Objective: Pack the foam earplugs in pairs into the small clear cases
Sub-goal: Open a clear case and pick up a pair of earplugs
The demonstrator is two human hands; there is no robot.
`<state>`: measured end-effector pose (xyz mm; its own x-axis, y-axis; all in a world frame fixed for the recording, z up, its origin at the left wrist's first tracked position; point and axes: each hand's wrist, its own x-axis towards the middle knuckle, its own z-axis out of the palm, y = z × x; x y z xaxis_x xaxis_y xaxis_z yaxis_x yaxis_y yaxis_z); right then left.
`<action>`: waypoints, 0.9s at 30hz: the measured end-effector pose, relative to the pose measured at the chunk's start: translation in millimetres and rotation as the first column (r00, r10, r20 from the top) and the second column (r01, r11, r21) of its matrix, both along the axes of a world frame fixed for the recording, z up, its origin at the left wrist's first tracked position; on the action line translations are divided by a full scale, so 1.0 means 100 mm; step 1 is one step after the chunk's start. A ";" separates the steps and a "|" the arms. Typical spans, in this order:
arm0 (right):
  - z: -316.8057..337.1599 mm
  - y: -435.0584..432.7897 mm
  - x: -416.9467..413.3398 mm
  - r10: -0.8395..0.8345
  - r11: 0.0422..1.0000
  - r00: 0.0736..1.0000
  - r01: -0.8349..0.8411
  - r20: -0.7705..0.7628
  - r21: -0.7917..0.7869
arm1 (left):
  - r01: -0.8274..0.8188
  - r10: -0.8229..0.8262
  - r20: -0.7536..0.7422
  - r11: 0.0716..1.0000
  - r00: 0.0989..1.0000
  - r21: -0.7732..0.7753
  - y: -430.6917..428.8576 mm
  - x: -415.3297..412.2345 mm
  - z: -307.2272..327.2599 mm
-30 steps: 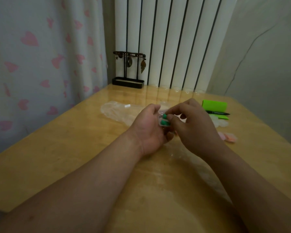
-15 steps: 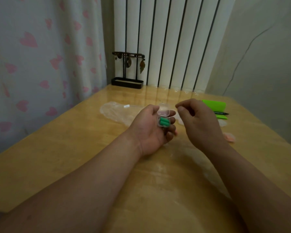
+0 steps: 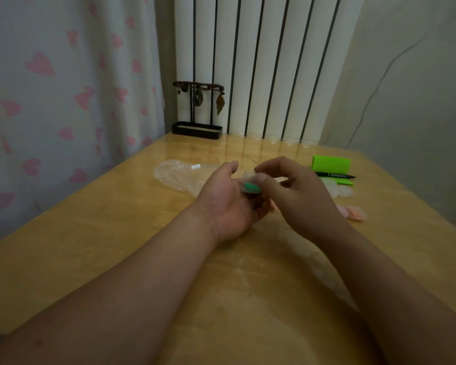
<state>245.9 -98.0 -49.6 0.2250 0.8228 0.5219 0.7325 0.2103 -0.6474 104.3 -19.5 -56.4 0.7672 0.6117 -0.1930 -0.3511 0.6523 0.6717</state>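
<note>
Left hand (image 3: pixel 229 206), centre of frame, lies palm up just above the surface (image 3: pixel 116 246), fingers curled round the case (image 3: pixel 248 180). It holds the case at the fingertips. Green earplugs (image 3: pixel 252 187) sit inside the case, side by side, visible through the clear wall. Whether the lid is fully down cannot be told; that part is blurred.

Right hand (image 3: pixel 298 196), immediately right of the left hand, is curled. Its thumb and forefinger pinch the top of the case, thumb tip against the clear lid. The other fingers are folded toward the palm and hold nothing visible.

Remaining items, left to right:
- Curtain (image 3: pixel 63 88) with pink hearts, left side of frame, hanging beside the surface.
- Clear bag (image 3: pixel 177 175), flat on the surface, just beyond the left hand and partly hidden by it.
- Black stand (image 3: pixel 196 127), far edge of the surface, upright, with small pendants hanging from its bar.
- Radiator (image 3: pixel 261 61), white, upper centre, behind the surface.
- Green box (image 3: pixel 331 164), right of the right hand, on the surface.
- Pen (image 3: pixel 334 176), black, lying just in front of the box.
- Pink earplugs (image 3: pixel 356 213), loose on the surface at right, near the right hand but apart from it, outside any case.
</note>
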 end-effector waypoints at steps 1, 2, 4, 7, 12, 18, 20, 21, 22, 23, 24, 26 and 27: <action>-0.01 0.00 -0.01 -0.002 1.000 0.999 0.002 0.054 -0.013 | -0.005 0.005 0.003 1.000 1.000 -0.018 0.00 -0.01 0.01; -0.03 -0.01 -0.02 0.004 1.000 0.995 -0.001 0.095 -0.030 | -0.006 0.006 0.006 0.999 1.000 -0.034 0.00 -0.02 0.02; -0.03 -0.02 -0.05 0.027 0.998 0.989 -0.017 0.147 -0.067 | 0.003 -0.003 0.013 0.999 1.000 -0.048 0.01 -0.01 0.02; -0.02 -0.04 -0.06 0.013 0.998 0.984 -0.001 0.180 -0.070 | 0.021 -0.020 0.031 0.999 0.999 -0.026 0.02 0.01 0.01; 0.00 -0.04 0.01 -0.023 0.998 0.989 0.031 0.149 -0.051 | 0.036 -0.034 -0.015 0.981 0.999 0.192 -0.06 -0.01 0.04; -0.03 -0.03 0.07 0.014 0.996 0.993 -0.004 0.118 -0.084 | -0.016 0.043 -0.080 0.949 0.996 0.314 -0.07 0.03 0.03; -0.04 -0.03 0.07 -0.005 0.997 0.990 0.015 0.139 -0.071 | -0.023 0.054 -0.090 0.948 0.994 0.318 -0.08 0.02 0.04; -0.05 -0.03 0.07 -0.016 0.998 0.989 0.025 0.150 -0.063 | -0.025 0.059 -0.097 0.948 0.994 0.318 -0.09 0.02 0.03; -0.06 -0.03 0.06 -0.025 0.998 0.987 0.034 0.157 -0.054 | -0.028 0.065 -0.105 0.948 0.992 0.318 -0.09 0.02 0.03; -0.06 -0.03 0.06 -0.034 0.998 0.986 0.043 0.165 -0.047 | -0.031 0.069 -0.111 0.948 0.991 0.318 -0.09 0.03 0.03; -0.07 -0.04 0.05 -0.046 0.998 0.982 0.054 0.183 -0.039 | -0.033 0.074 -0.116 0.946 0.991 0.322 -0.09 0.04 0.03; -0.09 -0.03 0.05 -0.062 0.997 0.973 0.071 0.224 -0.034 | -0.025 0.072 -0.122 0.937 0.990 0.349 -0.09 0.05 0.02; -0.09 -0.03 0.05 -0.062 0.997 0.972 0.073 0.227 -0.040 | -0.021 0.072 -0.128 0.932 0.989 0.363 -0.09 0.05 0.02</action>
<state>251.2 -101.0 -58.8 0.1618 0.8348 0.5262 0.8720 0.1287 -0.4723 109.4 -28.4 -54.5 0.7181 0.6939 -0.0543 -0.2636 0.3433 0.9015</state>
